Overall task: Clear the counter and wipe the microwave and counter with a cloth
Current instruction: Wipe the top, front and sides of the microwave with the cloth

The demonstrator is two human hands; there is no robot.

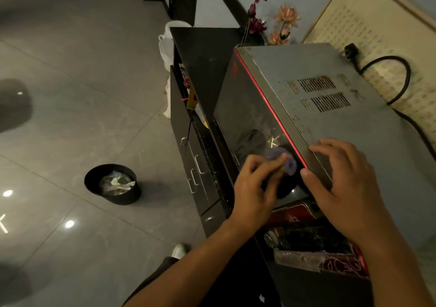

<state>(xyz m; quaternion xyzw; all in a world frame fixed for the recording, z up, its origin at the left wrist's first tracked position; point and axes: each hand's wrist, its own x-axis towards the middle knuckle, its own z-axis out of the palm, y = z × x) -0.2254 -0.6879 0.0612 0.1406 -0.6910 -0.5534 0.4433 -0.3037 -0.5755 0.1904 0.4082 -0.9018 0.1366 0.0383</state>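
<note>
A grey microwave (330, 122) with a dark glass front and a red trim line stands on a dark counter (203, 51). My left hand (254, 184) presses a small bunched lilac cloth (283, 159) against the lower part of the glass door. My right hand (346, 181) lies flat on the microwave's top near the front edge, fingers spread, the thumb over the red trim. The door glass shows smears and a reflection near the cloth.
Artificial pink and purple flowers (266, 16) stand behind the microwave. A black power cable (401, 82) loops over its back right. Red patterned tins (330, 247) sit to its near side. A black bin (113, 184) with rubbish stands on the tiled floor; drawers (195, 165) face it.
</note>
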